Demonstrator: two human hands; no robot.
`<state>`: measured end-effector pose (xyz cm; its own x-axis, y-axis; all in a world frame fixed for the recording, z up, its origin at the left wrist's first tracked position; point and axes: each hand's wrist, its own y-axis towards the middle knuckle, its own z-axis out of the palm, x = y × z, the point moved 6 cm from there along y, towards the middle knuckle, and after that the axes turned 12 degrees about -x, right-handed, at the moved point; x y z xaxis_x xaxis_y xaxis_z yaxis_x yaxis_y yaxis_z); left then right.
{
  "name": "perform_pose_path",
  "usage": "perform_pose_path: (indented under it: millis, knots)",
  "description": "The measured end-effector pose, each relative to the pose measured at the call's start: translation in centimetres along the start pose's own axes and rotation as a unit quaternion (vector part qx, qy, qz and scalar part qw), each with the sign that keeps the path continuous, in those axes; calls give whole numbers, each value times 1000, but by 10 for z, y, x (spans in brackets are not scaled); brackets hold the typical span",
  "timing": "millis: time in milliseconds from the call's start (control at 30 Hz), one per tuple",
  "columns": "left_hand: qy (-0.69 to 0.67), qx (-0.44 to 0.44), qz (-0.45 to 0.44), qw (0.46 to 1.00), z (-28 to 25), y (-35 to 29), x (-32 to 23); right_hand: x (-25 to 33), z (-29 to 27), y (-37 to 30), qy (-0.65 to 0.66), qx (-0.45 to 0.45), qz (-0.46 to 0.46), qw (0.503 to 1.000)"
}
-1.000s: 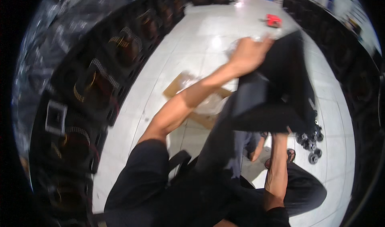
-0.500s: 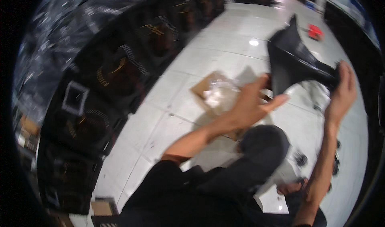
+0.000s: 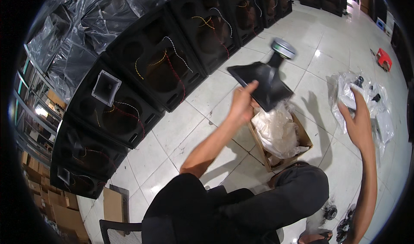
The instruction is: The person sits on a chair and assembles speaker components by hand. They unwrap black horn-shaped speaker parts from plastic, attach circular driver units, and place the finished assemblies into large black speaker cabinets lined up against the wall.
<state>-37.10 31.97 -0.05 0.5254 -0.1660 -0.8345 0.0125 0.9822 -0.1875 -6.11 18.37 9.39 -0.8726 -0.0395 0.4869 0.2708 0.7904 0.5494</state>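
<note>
My left hand [image 3: 242, 103] grips a black speaker horn [image 3: 264, 78] by the edge of its flared mouth. A round silver-and-black driver [image 3: 283, 49] sits on the horn's narrow neck, pointing away from me. Below the horn, an open cardboard box [image 3: 307, 137] holds crumpled clear plastic bags [image 3: 277, 129]. My right hand [image 3: 360, 125] is off to the right with thumb and fingers spread, holding nothing. It appears over or beside clear plastic bags [image 3: 383, 119] with small black parts on the floor; whether it touches them I cannot tell.
Black speaker cabinets [image 3: 166, 67] with loose coloured wires form a row along the left. A horn with a pale rim [image 3: 106, 88] rests on one. A red object [image 3: 384, 60] lies on the tiled floor at far right. A mesh chair [image 3: 123, 233] stands at lower left.
The horn has swung left and turned, so its neck and driver now point away from me. My right hand has let go of the neck and moved apart. The view has shifted.
</note>
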Motion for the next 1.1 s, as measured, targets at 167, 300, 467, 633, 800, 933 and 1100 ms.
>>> perform_pose_path:
  millis: [167, 300, 467, 633, 800, 933, 1100]
  knots:
    - [-57, -146, 25, 987, -81, 124, -101, -159, 9, -56, -224, 153, 36, 962]
    - [-193, -180, 99, 959, -151, 230, -192, -250, -6, -118, -310, 263, 94, 909]
    - [-289, -284, 173, 898, -259, 314, -310, -320, -3, -186, -272, 244, 116, 923]
    - [-311, -372, 183, 855, -286, 353, -345, -381, -25, -303, -285, 381, 211, 854]
    - [-355, -381, 198, 830, -312, 382, -427, -392, -36, -340, -289, 406, 334, 800]
    - [-222, -338, 285, 869, -300, 385, -443, -355, -51, -342, -318, 377, 359, 792]
    - [3, -314, 349, 883, -222, 364, -427, -342, -69, -367, -315, 333, 389, 799]
